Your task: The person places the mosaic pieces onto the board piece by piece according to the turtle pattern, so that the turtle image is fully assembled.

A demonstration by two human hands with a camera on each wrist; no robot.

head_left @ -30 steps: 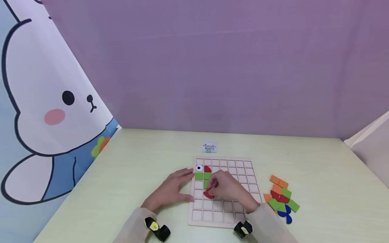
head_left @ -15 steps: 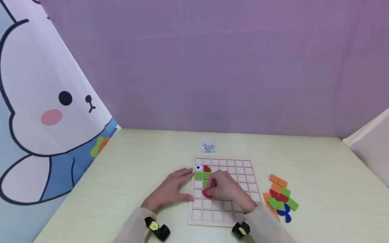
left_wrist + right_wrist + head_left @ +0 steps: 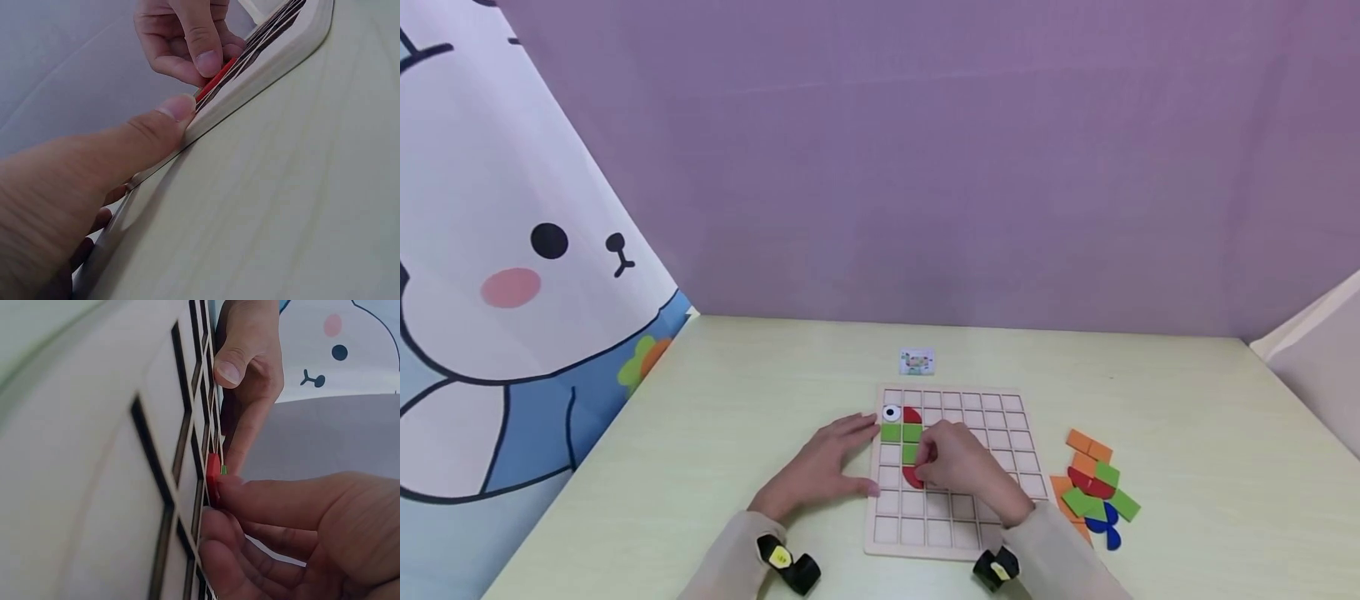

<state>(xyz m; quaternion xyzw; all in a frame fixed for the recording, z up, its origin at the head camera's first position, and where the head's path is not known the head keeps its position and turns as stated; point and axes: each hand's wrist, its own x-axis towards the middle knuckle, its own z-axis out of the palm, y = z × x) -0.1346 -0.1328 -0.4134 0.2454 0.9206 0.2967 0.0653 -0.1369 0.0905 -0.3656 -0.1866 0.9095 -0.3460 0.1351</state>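
A red quarter-round tile [image 3: 912,477] lies in a cell of the pale wooden grid board [image 3: 940,531], just below a green square tile [image 3: 910,454]. The thumb and fingers of my right hand [image 3: 961,460] pinch its right side; in the right wrist view the thumb tip overlaps the red tile [image 3: 213,475]. My left hand [image 3: 820,465] rests along the board's left edge, fingers extended and thumb [image 3: 144,134] against the rim. Higher on the board sit a round eye tile [image 3: 891,413], another red tile [image 3: 912,415] and two green squares [image 3: 891,433].
Right of the board lies a loose pile of orange, green, red and blue tiles [image 3: 1093,487]. A small picture card [image 3: 917,362] lies beyond the board's far edge. A purple backdrop [image 3: 955,167] rises behind the table [image 3: 1187,417].
The red tile under my right hand has turned and settled in line with its cell, below the green square. My left hand stays at the board's edge.
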